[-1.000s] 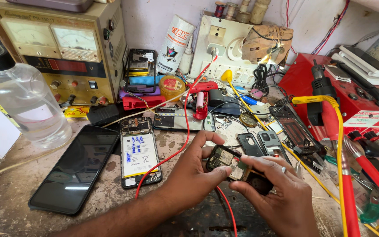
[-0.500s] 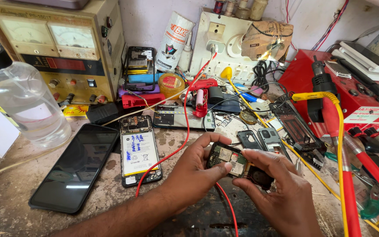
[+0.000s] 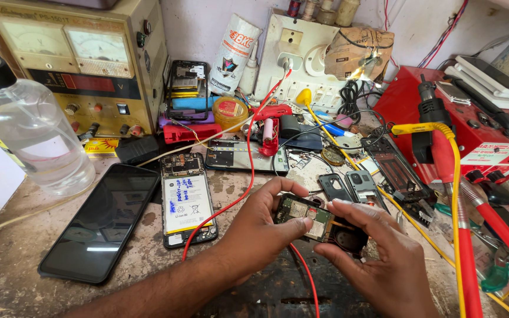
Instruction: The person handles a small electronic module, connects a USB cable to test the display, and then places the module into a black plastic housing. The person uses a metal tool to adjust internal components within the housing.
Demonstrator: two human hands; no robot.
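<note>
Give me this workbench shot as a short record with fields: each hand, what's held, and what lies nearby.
left hand: left hand grips the near-left end of the small circuit board, thumb on top
right hand: right hand holds the board's right end, fingers curled over it
left of hands: opened phone with its white battery showing; black screen panel beside it
wire: red wire runs under the left hand
back left: power supply with two dials
far left: clear bottle
</note>
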